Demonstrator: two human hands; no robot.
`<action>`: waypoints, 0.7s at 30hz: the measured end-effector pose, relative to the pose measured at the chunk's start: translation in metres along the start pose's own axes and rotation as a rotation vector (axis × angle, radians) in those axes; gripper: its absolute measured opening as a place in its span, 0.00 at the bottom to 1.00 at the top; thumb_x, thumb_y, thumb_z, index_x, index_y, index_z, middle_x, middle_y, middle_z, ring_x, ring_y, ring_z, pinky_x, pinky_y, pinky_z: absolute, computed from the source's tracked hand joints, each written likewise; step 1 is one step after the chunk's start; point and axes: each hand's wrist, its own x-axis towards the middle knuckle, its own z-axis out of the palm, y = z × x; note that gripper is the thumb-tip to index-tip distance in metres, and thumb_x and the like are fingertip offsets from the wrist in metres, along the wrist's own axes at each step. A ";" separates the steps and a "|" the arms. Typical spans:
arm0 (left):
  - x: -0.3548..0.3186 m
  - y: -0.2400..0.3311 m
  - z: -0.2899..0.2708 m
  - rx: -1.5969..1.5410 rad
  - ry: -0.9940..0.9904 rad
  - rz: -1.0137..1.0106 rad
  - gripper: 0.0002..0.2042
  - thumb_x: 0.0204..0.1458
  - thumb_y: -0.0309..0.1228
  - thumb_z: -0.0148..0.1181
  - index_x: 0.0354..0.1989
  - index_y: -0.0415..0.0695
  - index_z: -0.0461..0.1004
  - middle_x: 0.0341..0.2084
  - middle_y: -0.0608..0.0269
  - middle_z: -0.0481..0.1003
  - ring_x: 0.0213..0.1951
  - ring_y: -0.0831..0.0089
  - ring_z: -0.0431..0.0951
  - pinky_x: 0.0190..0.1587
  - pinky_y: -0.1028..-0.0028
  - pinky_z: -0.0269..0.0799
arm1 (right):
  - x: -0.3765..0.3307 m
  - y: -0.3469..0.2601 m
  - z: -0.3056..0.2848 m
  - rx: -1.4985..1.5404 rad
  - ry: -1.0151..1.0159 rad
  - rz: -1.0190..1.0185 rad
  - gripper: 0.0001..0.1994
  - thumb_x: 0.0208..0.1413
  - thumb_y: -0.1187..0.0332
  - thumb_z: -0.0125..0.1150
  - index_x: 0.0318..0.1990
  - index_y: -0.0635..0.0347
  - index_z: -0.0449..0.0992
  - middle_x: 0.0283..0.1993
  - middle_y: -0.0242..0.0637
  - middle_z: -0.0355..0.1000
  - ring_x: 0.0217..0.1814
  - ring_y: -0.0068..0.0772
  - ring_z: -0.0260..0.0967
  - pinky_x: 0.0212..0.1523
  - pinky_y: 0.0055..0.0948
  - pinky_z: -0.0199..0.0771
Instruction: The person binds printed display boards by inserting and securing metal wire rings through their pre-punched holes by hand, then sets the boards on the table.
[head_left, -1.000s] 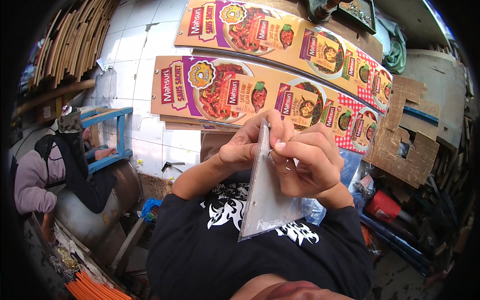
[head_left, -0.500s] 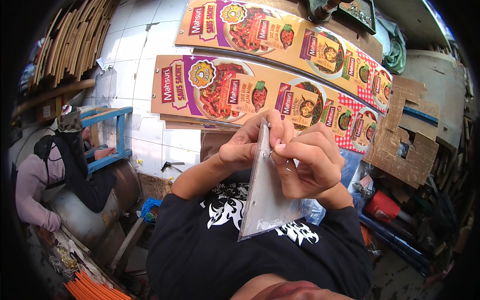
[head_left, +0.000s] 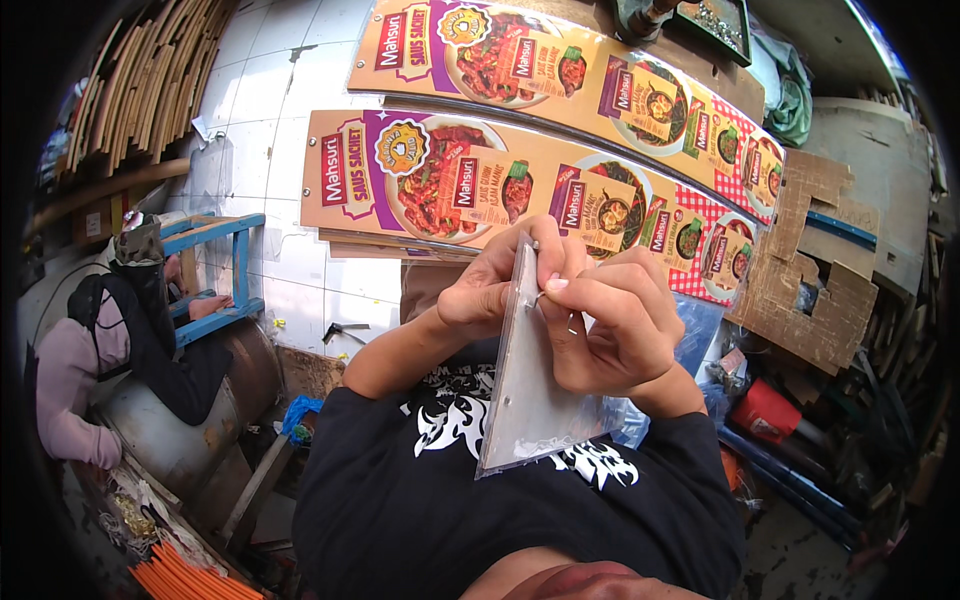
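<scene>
A grey-backed flat board (head_left: 535,385) wrapped in clear plastic stands tilted on edge before my chest, with small metal eyelets along its edge. My left hand (head_left: 487,290) is closed round its upper end, thumb on one side and fingers behind. My right hand (head_left: 630,325) pinches a thin piece of metal wire (head_left: 573,324) against the board near an eyelet; one end sticks out below the fingers. How the wire sits in the eyelet is hidden by the fingertips. Just beyond my hands lies a stack of orange printed panels (head_left: 345,215) with food pictures.
A second panel stack (head_left: 420,85) lies farther off, near a black tray (head_left: 735,25) of small metal parts. Cut brown cardboard (head_left: 800,320) is at right, beside a red object (head_left: 765,412). At left are a blue frame (head_left: 242,265), a metal drum (head_left: 180,400) and another person's sleeve (head_left: 65,380).
My right fingers have shifted slightly on the wire, and its protruding end has moved a little up and left. The board has barely moved. My left hand keeps its grip.
</scene>
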 end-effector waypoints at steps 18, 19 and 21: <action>0.003 -0.004 0.002 -0.069 -0.029 0.019 0.14 0.55 0.41 0.60 0.35 0.47 0.62 0.32 0.65 0.65 0.39 0.72 0.65 0.43 0.72 0.60 | -0.002 -0.006 -0.006 0.135 -0.043 0.149 0.14 0.33 0.81 0.67 0.32 0.62 0.79 0.23 0.36 0.71 0.20 0.29 0.67 0.21 0.24 0.64; 0.003 -0.004 0.002 -0.070 -0.029 0.018 0.14 0.55 0.41 0.60 0.35 0.47 0.62 0.32 0.65 0.65 0.39 0.72 0.65 0.43 0.72 0.60 | -0.002 -0.005 -0.006 0.136 -0.039 0.155 0.13 0.33 0.81 0.67 0.32 0.62 0.78 0.23 0.36 0.71 0.20 0.30 0.67 0.21 0.24 0.65; 0.003 -0.003 0.002 -0.072 -0.027 0.012 0.14 0.55 0.41 0.60 0.36 0.47 0.62 0.32 0.65 0.65 0.39 0.72 0.65 0.43 0.72 0.60 | -0.002 -0.005 -0.006 0.139 -0.035 0.160 0.13 0.33 0.81 0.67 0.32 0.62 0.78 0.23 0.36 0.71 0.20 0.30 0.67 0.21 0.24 0.65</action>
